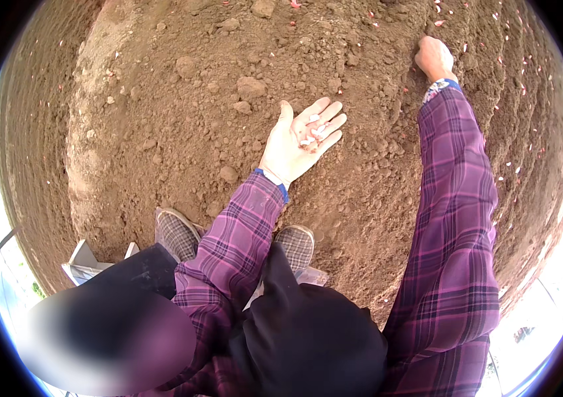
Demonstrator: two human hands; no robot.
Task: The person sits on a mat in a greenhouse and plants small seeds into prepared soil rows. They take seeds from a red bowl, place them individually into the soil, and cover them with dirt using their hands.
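My left hand (292, 139) is held palm up above the brown soil, with its fingers spread. Several small white and reddish seeds (317, 131) lie across its palm and fingers. Far out to the right, my right hand (434, 58) reaches down to the soil with curled fingers. The fingertips are hidden beneath the hand, so whether they pinch anything does not show. Close by on the ground lies a pinkish seed (439, 23).
Loose tilled soil (187, 114) with clods (251, 87) surrounds me. More white and red seeds (523, 89) are scattered over furrows at right. My checked shoes (295, 246) stand below my left arm. A pale angular object (85, 263) sits beside my leg at lower left.
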